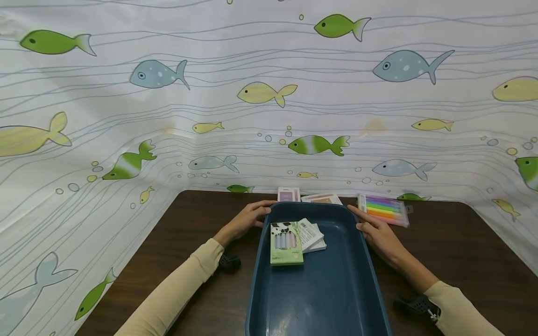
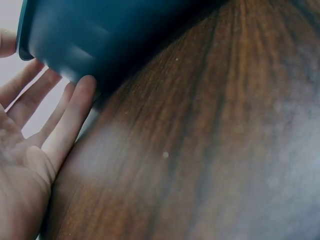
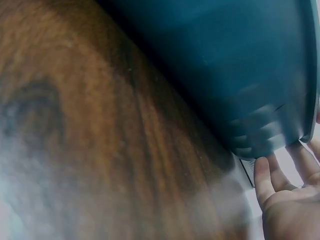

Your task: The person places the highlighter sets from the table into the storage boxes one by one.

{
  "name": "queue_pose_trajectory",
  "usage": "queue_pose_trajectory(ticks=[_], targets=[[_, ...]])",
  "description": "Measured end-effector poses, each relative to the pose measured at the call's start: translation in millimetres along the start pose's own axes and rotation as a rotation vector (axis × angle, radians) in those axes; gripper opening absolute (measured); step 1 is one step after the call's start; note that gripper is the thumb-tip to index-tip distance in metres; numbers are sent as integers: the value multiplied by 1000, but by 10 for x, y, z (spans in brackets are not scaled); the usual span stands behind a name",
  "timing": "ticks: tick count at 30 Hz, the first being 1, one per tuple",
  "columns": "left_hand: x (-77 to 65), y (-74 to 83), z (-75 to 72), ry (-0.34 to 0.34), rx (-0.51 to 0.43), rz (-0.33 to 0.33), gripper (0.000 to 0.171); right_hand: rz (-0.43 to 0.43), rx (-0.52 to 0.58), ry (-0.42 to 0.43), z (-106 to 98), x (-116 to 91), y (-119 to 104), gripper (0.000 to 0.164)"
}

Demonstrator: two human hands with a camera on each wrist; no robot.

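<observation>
- The blue bin (image 1: pixel 315 298) sits on the brown tabletop (image 1: pixel 201 322), in the middle, with its long sides running away from the person. Its near end goes past the bottom of the head view.
- The left hand (image 1: pixel 245 221) is at the far left corner of the bin. Its fingers are spread and mostly straight, and their tips touch the outside wall by the rim.
- The right hand (image 1: pixel 381 238) is at the far right corner. Its fingers are spread and long too, with tips on the outside wall by the rim.
- Inside, a green box (image 1: pixel 286 254) with a panda on it lies flat near the left wall and the far wall.
- Two white packs (image 1: pixel 310 235) lie right beside the green box, one partly on top of the other.
- Wide blue floor shows to the right of the packs and on the near side, so there is room there.
- Past the far rim are a small pink and white box (image 1: pixel 288 194), a tan and white box (image 1: pixel 322 199) and a rainbow pack (image 1: pixel 384 210), close to the back edge.
- Wide brown wood shows on the left and right of the bin.
- A fish cloth (image 1: pixel 269 65) stands behind the back edge.
</observation>
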State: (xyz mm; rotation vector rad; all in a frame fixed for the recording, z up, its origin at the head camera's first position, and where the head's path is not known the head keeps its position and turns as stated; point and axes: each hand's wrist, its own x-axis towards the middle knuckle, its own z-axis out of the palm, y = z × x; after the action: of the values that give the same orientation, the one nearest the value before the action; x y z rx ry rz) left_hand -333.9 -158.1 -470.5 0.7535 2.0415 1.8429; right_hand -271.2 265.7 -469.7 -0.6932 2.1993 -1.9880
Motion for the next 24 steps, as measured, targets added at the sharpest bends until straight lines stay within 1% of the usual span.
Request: queue_pose_trajectory(ticks=[6, 12, 18, 24], targets=[[-7, 9, 14, -1, -6, 0, 49, 19, 30, -38, -29, -7, -22, 54], [10, 43, 6, -12, -2, 13, 52, 19, 49, -26, -32, 5, -42, 54], [-6, 19, -2, -9, -1, 1, 49, 16, 79, -53, -31, 8, -4, 55], [-26, -4, -15, -14, 0, 12, 47, 27, 55, -39, -2, -19, -14, 55]])
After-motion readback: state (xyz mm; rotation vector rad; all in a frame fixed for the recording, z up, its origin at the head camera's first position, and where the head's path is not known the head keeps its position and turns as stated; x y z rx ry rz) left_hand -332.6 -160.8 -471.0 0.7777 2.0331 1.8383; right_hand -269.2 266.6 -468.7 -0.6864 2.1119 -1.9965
